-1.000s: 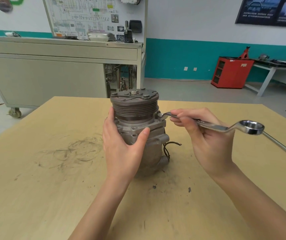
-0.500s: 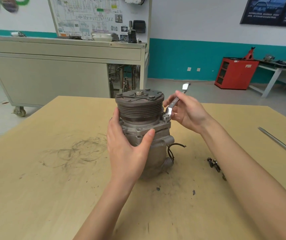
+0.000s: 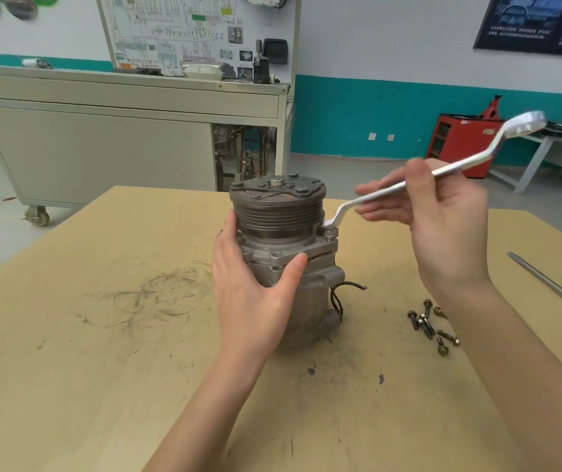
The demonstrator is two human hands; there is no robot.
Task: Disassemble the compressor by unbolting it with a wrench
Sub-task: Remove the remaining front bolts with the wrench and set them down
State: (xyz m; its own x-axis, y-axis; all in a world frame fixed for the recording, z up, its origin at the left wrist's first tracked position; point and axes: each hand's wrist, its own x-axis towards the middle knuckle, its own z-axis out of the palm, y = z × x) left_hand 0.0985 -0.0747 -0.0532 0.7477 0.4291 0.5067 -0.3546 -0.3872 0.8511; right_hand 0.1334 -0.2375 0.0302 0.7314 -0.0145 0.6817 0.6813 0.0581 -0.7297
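Observation:
The grey compressor [image 3: 278,212] stands upright on the wooden table [image 3: 102,335], with its grooved pulley on top. My left hand [image 3: 252,294] grips its body from the near left side, thumb across the flange. A silver ring wrench [image 3: 381,194] sits with its lower ring on a bolt [image 3: 330,231] at the flange's right corner. Its handle slants up to the far right. My right hand [image 3: 449,226] holds the handle near its middle between thumb and fingers; the fingers are blurred.
Several loose bolts [image 3: 426,323] lie on the table right of the compressor, beside my right forearm. A long metal bar [image 3: 552,287] lies near the table's right edge. Black wires [image 3: 341,291] stick out of the compressor's right side. A grey wheeled cabinet [image 3: 119,131] stands behind the table.
The wrench handle swung from pointing right to pointing away, then back to the far right, its ring staying at the bolt. My left hand kept its grip.

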